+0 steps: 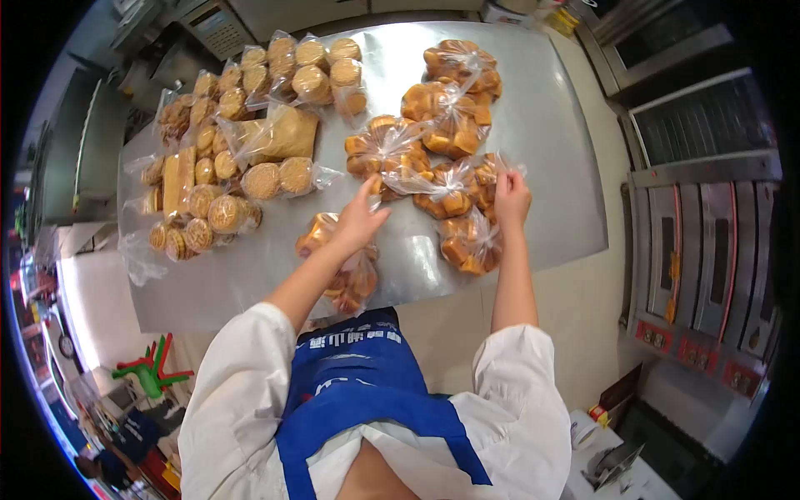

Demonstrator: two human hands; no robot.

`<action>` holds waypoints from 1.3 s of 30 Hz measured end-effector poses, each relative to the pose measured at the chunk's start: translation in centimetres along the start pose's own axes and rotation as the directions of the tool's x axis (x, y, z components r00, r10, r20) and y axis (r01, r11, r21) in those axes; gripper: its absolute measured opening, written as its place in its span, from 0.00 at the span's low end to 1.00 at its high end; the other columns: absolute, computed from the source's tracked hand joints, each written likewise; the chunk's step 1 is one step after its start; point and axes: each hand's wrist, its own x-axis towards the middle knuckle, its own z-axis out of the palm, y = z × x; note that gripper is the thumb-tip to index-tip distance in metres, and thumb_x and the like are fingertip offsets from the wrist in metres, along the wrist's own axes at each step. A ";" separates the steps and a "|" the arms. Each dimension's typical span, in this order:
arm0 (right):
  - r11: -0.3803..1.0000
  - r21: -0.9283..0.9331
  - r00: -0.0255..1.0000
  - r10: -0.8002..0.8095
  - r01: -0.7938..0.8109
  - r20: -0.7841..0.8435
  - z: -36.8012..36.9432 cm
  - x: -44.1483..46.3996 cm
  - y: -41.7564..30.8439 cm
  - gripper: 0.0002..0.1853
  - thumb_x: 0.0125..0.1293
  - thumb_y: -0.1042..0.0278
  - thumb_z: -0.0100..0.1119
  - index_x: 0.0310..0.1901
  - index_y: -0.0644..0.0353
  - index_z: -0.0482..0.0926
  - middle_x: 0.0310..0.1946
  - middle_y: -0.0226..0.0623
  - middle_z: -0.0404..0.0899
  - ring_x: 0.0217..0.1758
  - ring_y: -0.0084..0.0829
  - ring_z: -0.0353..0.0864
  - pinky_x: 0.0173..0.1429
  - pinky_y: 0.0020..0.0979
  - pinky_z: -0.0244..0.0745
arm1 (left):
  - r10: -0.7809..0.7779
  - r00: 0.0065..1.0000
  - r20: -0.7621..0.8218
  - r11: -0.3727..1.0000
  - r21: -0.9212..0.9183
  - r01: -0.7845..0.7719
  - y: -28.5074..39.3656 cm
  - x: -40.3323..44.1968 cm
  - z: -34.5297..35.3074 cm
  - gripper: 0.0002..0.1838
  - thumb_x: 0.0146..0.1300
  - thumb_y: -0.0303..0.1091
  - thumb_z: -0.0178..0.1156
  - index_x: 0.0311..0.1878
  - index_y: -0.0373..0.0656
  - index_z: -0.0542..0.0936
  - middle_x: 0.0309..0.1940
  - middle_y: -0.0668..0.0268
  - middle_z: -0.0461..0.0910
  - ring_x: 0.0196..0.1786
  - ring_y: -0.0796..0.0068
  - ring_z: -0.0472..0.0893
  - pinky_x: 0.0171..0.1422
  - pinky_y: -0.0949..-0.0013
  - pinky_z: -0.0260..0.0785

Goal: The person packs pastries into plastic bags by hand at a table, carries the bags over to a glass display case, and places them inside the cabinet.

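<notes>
Clear plastic bags of golden-brown bread rolls lie in a cluster on the metal table. My right hand (512, 200) is closed in a pinch on the plastic of a bag of bread rolls (485, 185) at the cluster's right side. On the other side, my left hand (362, 222) has its fingertips at the lower edge of another bag of bread (387, 150), thumb held apart. Between the hands sits a knotted bag of rolls (443, 200), with one more bag (471, 246) below it. Under my left forearm, a bread bag (354, 279) is partly hidden.
Bagged round cookies (225, 214) and a bagged brown loaf (287, 133) fill the left of the metal table (400, 292). More bread bags (462, 67) stand toward the far edge. Ovens (700, 217) line the right; a green-and-red stool (152, 371) is at lower left.
</notes>
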 end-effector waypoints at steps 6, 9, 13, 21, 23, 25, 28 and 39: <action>0.996 0.086 1.000 0.001 -0.001 0.006 -0.8 -3.7 2.5 0.08 0.64 0.65 0.59 0.33 0.61 0.78 0.22 0.34 0.77 0.26 0.25 0.76 0.33 0.28 0.71 | 0.197 0.978 -0.072 0.865 0.481 -0.139 1.2 4.6 3.6 0.25 0.60 0.38 0.60 0.61 0.53 0.68 0.31 0.51 0.81 0.35 0.47 0.80 0.38 0.50 0.71; 0.962 0.269 0.998 0.065 -0.056 -0.025 -1.1 -4.0 2.8 0.06 0.65 0.68 0.58 0.35 0.62 0.77 0.24 0.29 0.76 0.29 0.20 0.74 0.35 0.25 0.71 | 0.194 0.979 -0.068 0.808 0.577 -0.120 0.9 5.3 4.2 0.19 0.60 0.44 0.58 0.54 0.52 0.73 0.33 0.54 0.82 0.37 0.49 0.81 0.41 0.52 0.72; 0.826 0.563 0.991 0.103 -0.039 -0.083 -0.4 -4.9 1.5 0.05 0.68 0.74 0.51 0.40 0.64 0.75 0.34 0.28 0.75 0.37 0.19 0.70 0.44 0.23 0.68 | 0.147 0.978 0.151 0.927 0.325 -0.189 3.1 1.9 3.1 0.17 0.62 0.47 0.51 0.33 0.42 0.79 0.30 0.51 0.80 0.34 0.48 0.79 0.40 0.50 0.70; 0.937 0.320 0.988 -0.113 0.142 -0.108 -1.8 -9.8 -6.6 0.07 0.69 0.70 0.53 0.39 0.65 0.76 0.33 0.33 0.77 0.36 0.26 0.73 0.44 0.27 0.71 | 0.169 0.985 0.023 0.978 -0.129 -0.165 2.1 -8.1 -3.3 0.14 0.62 0.40 0.54 0.31 0.39 0.79 0.22 0.60 0.78 0.27 0.76 0.75 0.33 0.65 0.67; 0.914 0.366 0.984 -0.175 0.172 -0.025 -1.5 -11.6 -10.7 0.08 0.69 0.70 0.53 0.38 0.66 0.76 0.33 0.32 0.77 0.37 0.25 0.73 0.45 0.27 0.71 | 0.155 0.983 -0.102 0.939 -0.295 -0.179 1.5 -11.3 -7.2 0.14 0.62 0.39 0.54 0.28 0.39 0.79 0.21 0.65 0.76 0.26 0.78 0.72 0.32 0.67 0.65; 0.880 0.444 0.972 -0.223 0.167 0.076 -0.8 -14.0 -15.6 0.08 0.69 0.69 0.54 0.38 0.66 0.76 0.34 0.32 0.77 0.37 0.24 0.73 0.46 0.27 0.71 | 0.134 0.972 -0.194 0.915 -0.352 -0.197 2.2 -15.3 -12.2 0.14 0.63 0.39 0.55 0.27 0.39 0.78 0.19 0.68 0.75 0.25 0.81 0.70 0.31 0.68 0.64; 0.808 0.552 0.900 -0.378 0.207 0.216 0.6 -18.6 -23.2 0.08 0.69 0.71 0.53 0.33 0.65 0.74 0.26 0.27 0.71 0.29 0.17 0.65 0.34 0.20 0.63 | 0.159 0.969 -0.192 0.949 -0.242 -0.203 1.3 -22.2 -19.5 0.13 0.62 0.39 0.59 0.27 0.40 0.79 0.17 0.71 0.75 0.22 0.85 0.70 0.27 0.72 0.63; 0.625 0.761 0.601 -0.680 0.174 0.421 14.2 -43.1 -44.2 0.08 0.68 0.73 0.52 0.32 0.68 0.75 0.28 0.30 0.74 0.32 0.21 0.69 0.38 0.26 0.67 | -0.007 0.678 -0.735 0.976 -0.151 -0.154 -13.0 -54.5 -38.1 0.12 0.56 0.38 0.63 0.23 0.42 0.77 0.13 0.72 0.70 0.19 0.84 0.66 0.24 0.72 0.57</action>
